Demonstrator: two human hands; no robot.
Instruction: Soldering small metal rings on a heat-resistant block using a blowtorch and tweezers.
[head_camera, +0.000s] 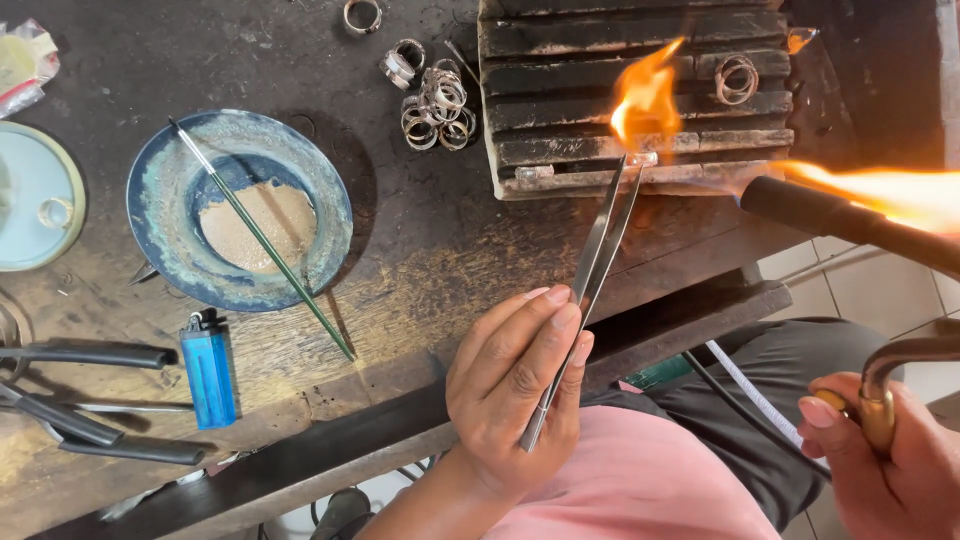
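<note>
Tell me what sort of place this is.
Likely a jeweller's soldering bench: a lit brass-handled gas torch, long steel tweezers held at a charred ribbed soldering block, and a heap of silver metal rings.

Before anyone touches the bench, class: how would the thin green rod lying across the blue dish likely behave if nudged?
The thin green rod looks round and slender, so it would probably roll or slide off the blue dish rim. It rests on the rim and the bench, so a nudge may pivot it. It appears straight, likely stiff and light.

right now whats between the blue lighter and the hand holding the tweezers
Only bare scorched wooden bench lies between the blue lighter and the left hand gripping the tweezers, as the head view shows.
</note>
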